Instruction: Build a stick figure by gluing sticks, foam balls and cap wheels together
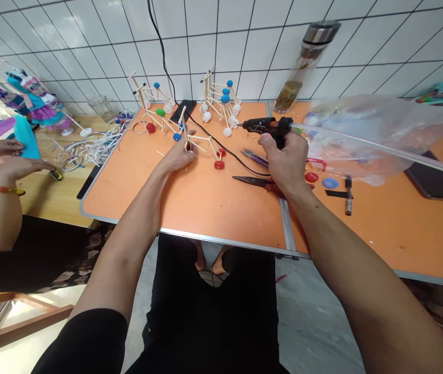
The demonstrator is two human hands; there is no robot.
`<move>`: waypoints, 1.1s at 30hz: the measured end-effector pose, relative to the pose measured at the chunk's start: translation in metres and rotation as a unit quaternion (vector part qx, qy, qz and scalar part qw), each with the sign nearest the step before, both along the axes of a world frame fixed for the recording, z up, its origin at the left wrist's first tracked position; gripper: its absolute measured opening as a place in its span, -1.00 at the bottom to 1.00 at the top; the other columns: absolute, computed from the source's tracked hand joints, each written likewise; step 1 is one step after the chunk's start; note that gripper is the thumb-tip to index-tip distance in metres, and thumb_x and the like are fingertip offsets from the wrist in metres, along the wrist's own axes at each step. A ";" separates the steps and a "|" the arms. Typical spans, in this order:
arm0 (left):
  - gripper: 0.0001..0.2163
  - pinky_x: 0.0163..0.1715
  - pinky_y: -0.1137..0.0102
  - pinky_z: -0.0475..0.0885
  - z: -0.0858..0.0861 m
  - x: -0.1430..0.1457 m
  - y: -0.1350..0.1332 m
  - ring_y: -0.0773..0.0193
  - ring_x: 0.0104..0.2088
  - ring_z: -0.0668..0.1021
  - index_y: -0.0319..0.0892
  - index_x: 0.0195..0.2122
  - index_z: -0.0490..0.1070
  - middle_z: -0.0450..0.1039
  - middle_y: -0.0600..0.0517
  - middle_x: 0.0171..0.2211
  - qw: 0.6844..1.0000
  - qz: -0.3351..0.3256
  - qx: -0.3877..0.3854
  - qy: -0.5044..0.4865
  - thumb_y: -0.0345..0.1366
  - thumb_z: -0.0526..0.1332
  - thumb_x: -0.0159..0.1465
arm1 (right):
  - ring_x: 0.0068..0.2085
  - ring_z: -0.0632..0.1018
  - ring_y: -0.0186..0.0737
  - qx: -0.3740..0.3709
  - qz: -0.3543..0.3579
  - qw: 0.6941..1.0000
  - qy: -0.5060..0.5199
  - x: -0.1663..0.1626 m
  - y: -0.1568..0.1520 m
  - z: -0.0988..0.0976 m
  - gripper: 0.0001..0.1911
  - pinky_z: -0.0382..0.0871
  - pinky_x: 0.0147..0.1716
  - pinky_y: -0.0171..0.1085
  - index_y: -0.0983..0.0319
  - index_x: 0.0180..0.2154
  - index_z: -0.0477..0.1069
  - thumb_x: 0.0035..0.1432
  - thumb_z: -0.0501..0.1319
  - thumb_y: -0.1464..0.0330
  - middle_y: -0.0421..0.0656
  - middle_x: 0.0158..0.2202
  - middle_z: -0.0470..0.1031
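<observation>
Black trousers [213, 322] lie below both grips. Left hand [178, 155] pinches an angular, red-footed pale wooden-stick frame [209, 138]; right hand [288, 160] encloses a black glue gun [258, 125].

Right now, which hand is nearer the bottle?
Right. The right hand, holding the glue gun, is in front of the bottle; the left hand is farther left, holding the stick frame.

Bottle (metal-capped) [292, 88] near tiled wall [235, 52]; dark phone [442, 182].

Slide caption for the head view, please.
Left hand holds a stick frame while the right hand grips a glue gun over an orange table.
</observation>
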State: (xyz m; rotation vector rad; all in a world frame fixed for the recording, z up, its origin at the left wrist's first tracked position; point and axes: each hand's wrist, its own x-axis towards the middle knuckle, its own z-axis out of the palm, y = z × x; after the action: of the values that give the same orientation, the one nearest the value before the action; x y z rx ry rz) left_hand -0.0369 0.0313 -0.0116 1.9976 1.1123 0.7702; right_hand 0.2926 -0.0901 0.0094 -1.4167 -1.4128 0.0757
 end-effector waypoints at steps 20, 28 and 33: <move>0.04 0.16 -0.08 0.55 0.000 -0.001 -0.001 -0.02 -0.06 0.64 -0.10 0.68 0.18 0.59 -0.06 -0.09 1.000 0.000 -0.018 -0.019 -0.45 0.35 0.10 | -0.22 0.68 0.10 0.007 -0.002 1.000 -0.003 -0.001 -0.001 0.001 -0.40 0.66 -0.09 0.19 0.07 -0.06 0.67 0.50 0.24 -0.29 -0.06 -0.24 0.70; -0.01 0.07 0.04 0.59 0.003 0.001 -0.006 0.05 -0.07 0.64 -0.12 0.68 0.15 0.64 -0.11 -0.01 0.999 0.001 -0.025 -0.033 -0.36 0.39 0.20 | -0.18 0.68 0.13 0.000 0.004 1.000 0.002 0.000 -0.001 0.001 -0.44 0.67 -0.02 0.22 0.08 -0.06 0.66 0.51 0.25 -0.24 -0.03 -0.20 0.69; 0.01 0.09 0.01 0.57 -0.001 0.000 -0.002 0.05 -0.11 0.62 -0.08 0.68 0.19 0.62 -0.08 -0.07 1.000 0.001 -0.015 -0.021 -0.44 0.36 0.13 | -0.15 0.69 0.15 -0.004 0.012 1.000 0.010 0.001 -0.001 0.001 -0.44 0.67 0.00 0.24 0.06 -0.02 0.66 0.51 0.24 -0.25 -0.02 -0.16 0.72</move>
State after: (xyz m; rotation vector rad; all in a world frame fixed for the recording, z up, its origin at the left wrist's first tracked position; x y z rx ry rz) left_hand -0.0367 0.0292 -0.0122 1.9471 1.0969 0.7884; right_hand 0.2937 -0.0914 0.0104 -1.4021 -1.4161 0.1107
